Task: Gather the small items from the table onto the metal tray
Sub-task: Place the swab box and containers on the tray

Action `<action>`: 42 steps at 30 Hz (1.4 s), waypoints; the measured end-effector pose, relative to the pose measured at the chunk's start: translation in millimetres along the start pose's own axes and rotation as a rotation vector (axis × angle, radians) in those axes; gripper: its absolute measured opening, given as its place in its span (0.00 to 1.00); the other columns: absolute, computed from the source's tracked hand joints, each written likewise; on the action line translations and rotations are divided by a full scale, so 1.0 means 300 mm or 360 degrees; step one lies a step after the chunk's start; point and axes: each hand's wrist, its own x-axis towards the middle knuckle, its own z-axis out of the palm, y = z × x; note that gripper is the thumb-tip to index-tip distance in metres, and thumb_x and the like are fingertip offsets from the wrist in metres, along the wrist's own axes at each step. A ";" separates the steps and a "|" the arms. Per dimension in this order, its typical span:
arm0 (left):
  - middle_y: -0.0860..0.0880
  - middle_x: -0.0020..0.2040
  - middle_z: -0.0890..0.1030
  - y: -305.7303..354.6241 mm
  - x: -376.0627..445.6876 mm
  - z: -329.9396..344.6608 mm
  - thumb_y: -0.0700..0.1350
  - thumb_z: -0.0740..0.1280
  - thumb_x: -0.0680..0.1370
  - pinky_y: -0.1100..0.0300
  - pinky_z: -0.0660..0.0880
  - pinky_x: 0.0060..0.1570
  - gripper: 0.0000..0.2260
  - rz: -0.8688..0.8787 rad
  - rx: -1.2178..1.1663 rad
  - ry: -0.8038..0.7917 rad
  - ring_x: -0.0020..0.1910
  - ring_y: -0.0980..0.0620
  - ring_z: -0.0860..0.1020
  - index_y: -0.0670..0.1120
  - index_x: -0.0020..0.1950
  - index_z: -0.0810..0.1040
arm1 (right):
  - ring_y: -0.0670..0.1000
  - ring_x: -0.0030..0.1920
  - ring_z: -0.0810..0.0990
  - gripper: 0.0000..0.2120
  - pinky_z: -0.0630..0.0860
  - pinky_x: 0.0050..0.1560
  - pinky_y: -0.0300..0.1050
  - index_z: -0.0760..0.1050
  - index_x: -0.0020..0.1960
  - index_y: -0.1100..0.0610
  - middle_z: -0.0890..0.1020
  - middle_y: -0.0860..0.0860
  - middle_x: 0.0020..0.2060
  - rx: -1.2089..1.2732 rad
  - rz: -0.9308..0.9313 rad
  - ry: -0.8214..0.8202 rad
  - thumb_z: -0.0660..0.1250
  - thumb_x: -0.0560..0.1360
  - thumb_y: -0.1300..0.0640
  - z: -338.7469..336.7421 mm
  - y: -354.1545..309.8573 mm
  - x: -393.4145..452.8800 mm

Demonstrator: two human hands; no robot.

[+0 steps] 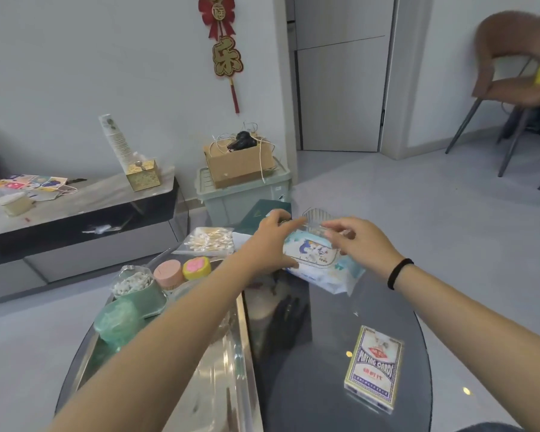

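At the far end of the dark, glossy counter (325, 353), both hands meet over a pack of wet wipes (318, 260) and a small clear ribbed dish (317, 218). The left hand (270, 241) reaches across from the tray side, its fingers curled over the near edge of the dish and its thumb against the wipes pack. The right hand (359, 241), with a black band (398, 272) round the wrist, pinches the other side of the dish between thumb and fingers. The dish sits just above the wipes pack; whether it rests on the pack or is lifted off it cannot be told.

The metal tray (219, 369) runs along the left half of the counter, under the left forearm. On its far part stand a green tub of cotton swabs (134, 283), a pink round tub (168, 272), a yellow tub with a pink lid (197, 268) and, nearer the person, a green crinkled packet (116, 321). Past the tray's far end lies a clear bag of cotton buds (209, 240).

A box of playing cards (374, 367) lies flat on the counter, near the right edge, well apart from the tray and the hands.

Behind, a cardboard box (239, 163) sits on a plastic storage bin (243, 194).
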 end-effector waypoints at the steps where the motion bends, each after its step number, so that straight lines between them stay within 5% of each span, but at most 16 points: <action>1: 0.47 0.71 0.60 0.000 0.034 -0.018 0.47 0.75 0.68 0.57 0.61 0.66 0.40 0.0006 -0.0003 -0.0047 0.69 0.47 0.60 0.54 0.75 0.58 | 0.50 0.46 0.78 0.19 0.73 0.51 0.42 0.75 0.61 0.52 0.76 0.51 0.52 -0.0169 -0.0096 -0.0027 0.68 0.72 0.50 -0.011 0.008 0.019; 7: 0.49 0.77 0.58 -0.012 0.285 -0.052 0.44 0.74 0.70 0.57 0.57 0.70 0.39 0.0033 0.0037 -0.0232 0.74 0.49 0.59 0.50 0.76 0.58 | 0.50 0.60 0.69 0.44 0.65 0.61 0.41 0.63 0.71 0.55 0.69 0.52 0.60 -0.0490 -0.0147 -0.0199 0.76 0.61 0.44 -0.068 0.099 0.177; 10: 0.50 0.77 0.58 -0.022 0.377 -0.026 0.41 0.72 0.71 0.57 0.57 0.70 0.37 0.0078 0.0035 -0.0281 0.74 0.49 0.59 0.51 0.76 0.58 | 0.53 0.63 0.65 0.41 0.63 0.63 0.46 0.64 0.70 0.52 0.71 0.52 0.59 -0.0649 -0.0152 -0.0085 0.75 0.62 0.43 -0.073 0.144 0.242; 14: 0.52 0.77 0.57 -0.041 0.460 -0.006 0.41 0.71 0.72 0.54 0.55 0.72 0.36 0.0056 0.0040 -0.0413 0.75 0.50 0.59 0.53 0.76 0.58 | 0.46 0.54 0.69 0.38 0.64 0.54 0.36 0.64 0.71 0.54 0.67 0.48 0.54 -0.0472 -0.0057 -0.0069 0.72 0.65 0.45 -0.056 0.194 0.283; 23: 0.51 0.75 0.63 -0.049 0.492 0.041 0.39 0.69 0.74 0.51 0.59 0.72 0.32 0.0065 -0.0108 -0.0561 0.73 0.49 0.63 0.53 0.75 0.61 | 0.45 0.50 0.70 0.37 0.64 0.50 0.34 0.62 0.72 0.53 0.67 0.50 0.52 -0.0471 -0.0054 -0.0060 0.70 0.67 0.44 -0.018 0.269 0.290; 35: 0.49 0.75 0.62 0.002 0.343 -0.089 0.41 0.69 0.74 0.52 0.64 0.69 0.29 0.0088 -0.0153 -0.0100 0.69 0.48 0.68 0.54 0.73 0.65 | 0.50 0.56 0.73 0.38 0.64 0.54 0.35 0.62 0.72 0.53 0.72 0.54 0.56 -0.0447 -0.0254 0.0012 0.73 0.67 0.47 -0.079 0.104 0.255; 42: 0.48 0.75 0.62 0.046 0.029 -0.177 0.49 0.68 0.76 0.55 0.61 0.69 0.28 0.0026 -0.0023 -0.0135 0.71 0.48 0.65 0.52 0.74 0.63 | 0.48 0.53 0.73 0.39 0.68 0.52 0.38 0.64 0.71 0.50 0.73 0.49 0.53 -0.0443 -0.0322 -0.0231 0.72 0.64 0.41 -0.057 -0.029 0.073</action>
